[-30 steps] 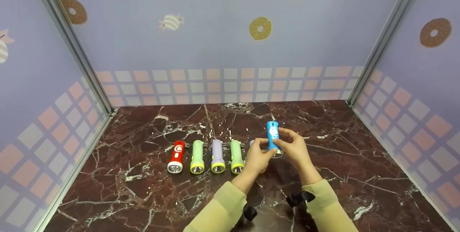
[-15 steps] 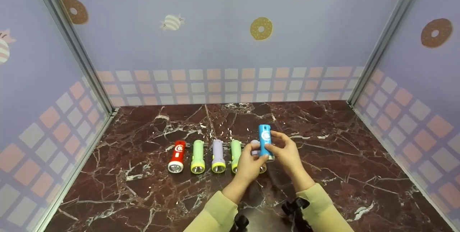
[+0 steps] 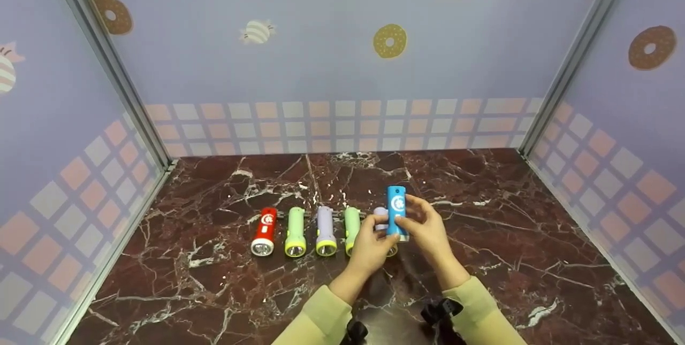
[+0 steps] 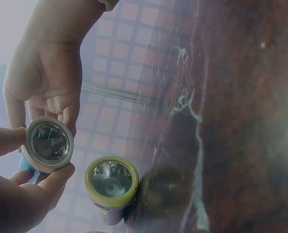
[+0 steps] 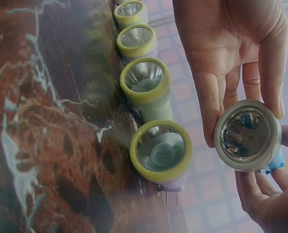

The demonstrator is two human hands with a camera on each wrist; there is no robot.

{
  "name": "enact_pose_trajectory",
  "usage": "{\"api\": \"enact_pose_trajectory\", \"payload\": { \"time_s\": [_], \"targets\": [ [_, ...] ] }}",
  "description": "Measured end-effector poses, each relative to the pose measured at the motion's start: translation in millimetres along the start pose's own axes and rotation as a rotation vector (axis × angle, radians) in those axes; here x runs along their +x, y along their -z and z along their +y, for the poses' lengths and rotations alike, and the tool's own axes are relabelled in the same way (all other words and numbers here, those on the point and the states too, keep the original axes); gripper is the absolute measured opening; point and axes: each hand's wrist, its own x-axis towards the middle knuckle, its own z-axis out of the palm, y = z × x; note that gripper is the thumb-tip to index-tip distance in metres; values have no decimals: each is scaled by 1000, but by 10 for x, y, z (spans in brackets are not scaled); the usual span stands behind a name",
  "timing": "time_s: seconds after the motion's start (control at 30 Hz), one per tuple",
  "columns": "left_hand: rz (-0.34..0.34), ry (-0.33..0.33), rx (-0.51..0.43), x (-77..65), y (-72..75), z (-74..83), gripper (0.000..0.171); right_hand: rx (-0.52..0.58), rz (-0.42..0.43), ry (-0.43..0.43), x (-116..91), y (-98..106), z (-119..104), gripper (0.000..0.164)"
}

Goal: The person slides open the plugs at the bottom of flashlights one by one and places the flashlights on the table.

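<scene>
Both hands hold a blue flashlight (image 3: 396, 206) with a white logo, lens end toward me, raised over the right end of a row of flashlights. My left hand (image 3: 371, 246) grips its lower left side between fingers and thumb. On the other side my right hand (image 3: 428, 230) pinches it, thumb on the front near the switch. The silver-rimmed lens (image 5: 248, 136) shows between the fingers of both hands in the right wrist view. Behind it lies a purple flashlight (image 3: 380, 211), partly hidden; its yellow-rimmed head (image 4: 111, 182) shows in the left wrist view.
Leftward along the row lie a green flashlight (image 3: 351, 222), a purple one (image 3: 325, 227), another green one (image 3: 295, 227) and a red one (image 3: 264, 232) with a white rim. They rest on a dark red marbled table (image 3: 225, 291). Patterned panels (image 3: 342, 67) enclose it behind and at both sides.
Both hands have carried the blue flashlight a little leftward, to beside the last purple flashlight, whose head came into view. Over the last half second they stay nearly still.
</scene>
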Motion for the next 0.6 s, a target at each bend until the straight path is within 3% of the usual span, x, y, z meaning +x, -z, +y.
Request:
{"api": "enact_pose_trajectory", "payload": {
  "time_s": [0.6],
  "targets": [
    [-42,11,11,-21,54,4,43,30,-15,99,-39,-29,103,58]
  ]
}}
